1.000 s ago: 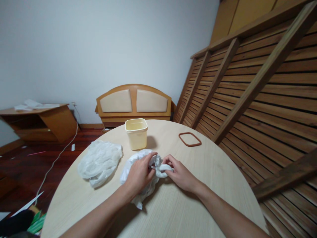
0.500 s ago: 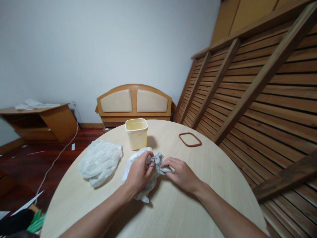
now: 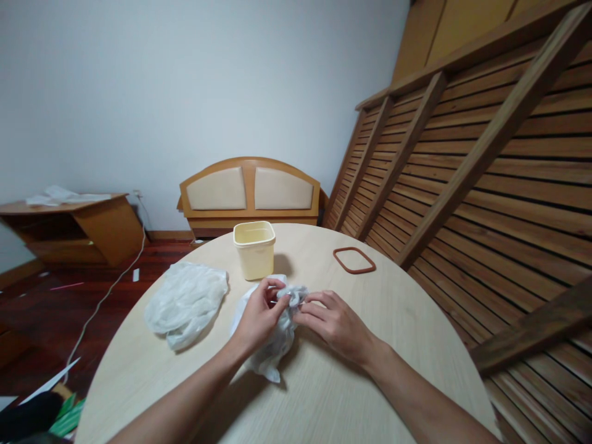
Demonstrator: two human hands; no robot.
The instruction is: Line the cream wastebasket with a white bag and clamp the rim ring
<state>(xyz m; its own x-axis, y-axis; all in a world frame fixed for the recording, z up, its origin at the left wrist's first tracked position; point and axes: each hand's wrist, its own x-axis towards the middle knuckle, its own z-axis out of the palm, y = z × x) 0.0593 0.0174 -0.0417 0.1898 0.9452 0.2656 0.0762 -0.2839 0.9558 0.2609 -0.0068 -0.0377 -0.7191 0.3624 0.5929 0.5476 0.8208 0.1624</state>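
A crumpled white plastic bag (image 3: 272, 351) lies at the near middle of the round table, its top gathered into a twisted knot. My left hand (image 3: 259, 316) is closed on the knot from the left, thumb pressed against it. From the right, my right hand (image 3: 333, 324) pinches the bag's gathered end, fingertips partly hidden by the plastic. Just behind the bag stands a pale yellow square container (image 3: 255, 253), upright and without a lid. A second white plastic bag (image 3: 187, 302) lies loosely bunched to the left, apart from my hands.
On the table's (image 3: 393, 345) right side lies a reddish-brown ring with rounded corners (image 3: 354, 261). A wooden headboard (image 3: 250, 185) stands beyond the table. Large slatted wooden panels (image 3: 462, 203) lean on the right. A low cabinet (image 3: 102, 231) and a white cable (image 3: 106, 296) are at left.
My right hand has shifted slightly left, closer to my left hand. The loose end that stuck out at its fingers is now bunched into the knot.
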